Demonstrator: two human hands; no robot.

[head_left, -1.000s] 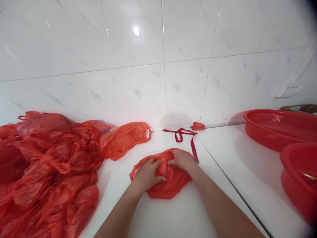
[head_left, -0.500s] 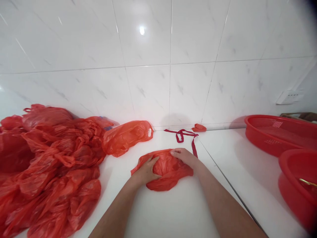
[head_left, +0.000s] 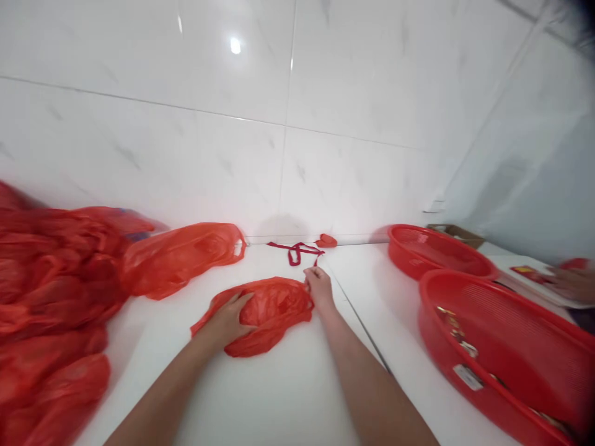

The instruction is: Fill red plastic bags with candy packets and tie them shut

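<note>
A: What is the left hand (head_left: 227, 323) doing?
B: Its thumb and fingers are spread wide. They lie on the left part of a crumpled red bag (head_left: 276, 306).
A: And the right hand (head_left: 321, 288)?
B: Its fingers are close together, at the right end of the bag. I can't tell if they pinch it.
A: Where is the bag?
B: It lies on the white table (head_left: 279, 399), in front of the person, between the two hands.
A: What is just past the right hand?
B: A dark red ribbon (head_left: 294, 256). One end goes down behind the fingers. A small red scrap (head_left: 328, 240) is near it, by the tiled wall (head_left: 186, 161).
A: What is on the left?
B: A long red bag (head_left: 186, 257) lies flat, and next to it is a big heap of red bags (head_left: 51, 291).
A: And on the right?
B: Two red baskets. The back basket (head_left: 403, 260) is near a brown box (head_left: 458, 234). The front basket (head_left: 441, 350) has shiny gold bits (head_left: 458, 335) inside.
A: Anyone else?
B: Yes, another person's hand (head_left: 571, 285), blurry, at the far right.
</note>
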